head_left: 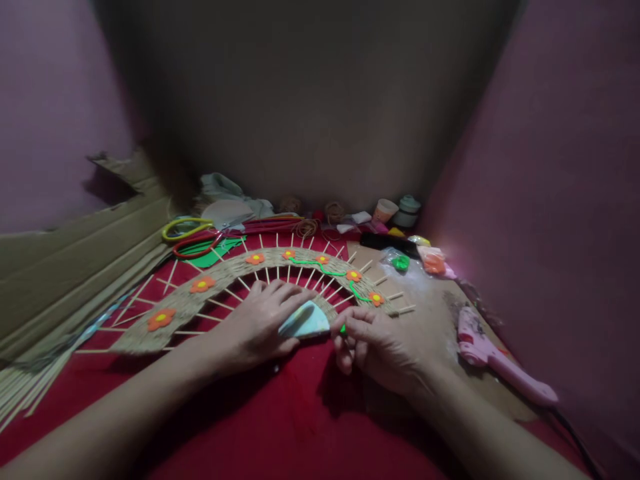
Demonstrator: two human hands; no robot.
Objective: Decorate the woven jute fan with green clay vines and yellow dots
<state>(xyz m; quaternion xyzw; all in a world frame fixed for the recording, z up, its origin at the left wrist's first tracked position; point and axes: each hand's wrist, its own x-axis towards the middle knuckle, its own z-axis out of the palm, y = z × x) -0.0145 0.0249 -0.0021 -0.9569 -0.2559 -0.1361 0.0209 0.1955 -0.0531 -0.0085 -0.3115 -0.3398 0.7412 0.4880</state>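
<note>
A fan-shaped piece of thin sticks and woven twine [270,259] arches over the red cloth. Orange flowers [203,285] with yellow centres sit along its band, and a wavy green clay strand [333,272] links several on the right half. My left hand [260,323] lies at the base of the fan, thumb and fingers around a light blue piece [310,321], whose material I cannot make out. Just right of it, my right hand [375,340] pinches a small bit of green clay [343,329] between thumb and fingertips. Its other fingers are curled.
A pink glue gun [505,370] lies on the brown board [430,340] at right. Green clay [400,263] and orange clay [434,261] rest in plastic behind it. Scissors [193,237], twine and a cup [385,210] line the back. Cardboard [95,253] leans at left, above loose sticks.
</note>
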